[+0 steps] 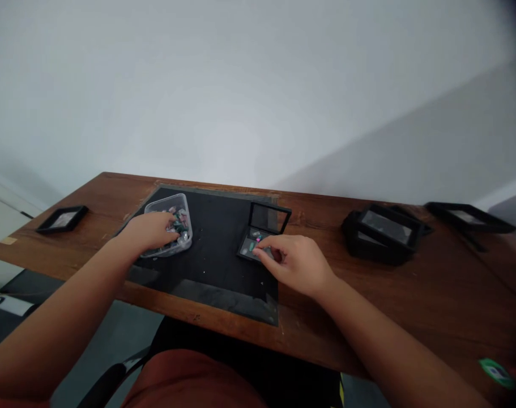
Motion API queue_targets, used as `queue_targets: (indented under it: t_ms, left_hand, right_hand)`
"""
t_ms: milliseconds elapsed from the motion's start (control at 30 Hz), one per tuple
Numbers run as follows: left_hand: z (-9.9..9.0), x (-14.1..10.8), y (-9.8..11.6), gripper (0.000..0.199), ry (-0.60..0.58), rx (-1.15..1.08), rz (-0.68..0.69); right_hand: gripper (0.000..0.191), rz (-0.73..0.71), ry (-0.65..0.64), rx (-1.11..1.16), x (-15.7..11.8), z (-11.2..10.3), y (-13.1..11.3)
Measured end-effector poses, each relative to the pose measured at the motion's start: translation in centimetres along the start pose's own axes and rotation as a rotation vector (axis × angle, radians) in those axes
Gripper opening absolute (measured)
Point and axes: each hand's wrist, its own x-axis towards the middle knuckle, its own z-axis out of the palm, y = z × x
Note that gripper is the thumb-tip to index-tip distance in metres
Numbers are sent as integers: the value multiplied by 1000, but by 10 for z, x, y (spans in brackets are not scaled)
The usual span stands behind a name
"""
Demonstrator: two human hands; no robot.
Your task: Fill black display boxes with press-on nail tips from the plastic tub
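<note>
A clear plastic tub [185, 245] of small shiny stones, green, pink and clear, stands on the black mat [215, 249]. My left hand [153, 229] reaches over its rim, fingertips among the stones; what they hold, if anything, is hidden. Right of the tub, a small black case [244, 247] lies with its lid raised, several coloured stones on its grey inside. My right hand [298, 260] is over the case's right side, thumb and forefinger pinched together at the stones. Whatever is between those fingertips is too small to make out.
Black framed cases [383, 229] are stacked on the wooden table [317, 317] at the right. Another black case [470, 217] lies at the far right, and one [62, 219] at the far left. A green-edged object [497, 373] sits near the lower right corner. A wall rises behind.
</note>
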Motion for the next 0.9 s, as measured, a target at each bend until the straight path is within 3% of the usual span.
queue_targets:
  t_ms: [133, 333, 500, 667, 900]
  left_hand:
    - [4, 8, 0, 31, -26, 10, -16]
    - [-3, -3, -7, 24, 194, -113, 38]
    - [0, -11, 3, 22, 330, -215, 79]
    - [3, -10, 13, 22, 375, -279, 81]
    - [5, -11, 10, 18, 406, -308, 40]
  right_hand:
    - [22, -23, -8, -14, 0, -1, 0]
    - [24, -19, -9, -21, 1, -1, 4]
    - [24, -15, -2, -27, 1, -1, 4]
    - [26, -11, -1, -38, 2, -2, 7]
    - [27, -23, -18, -42, 1, -2, 6]
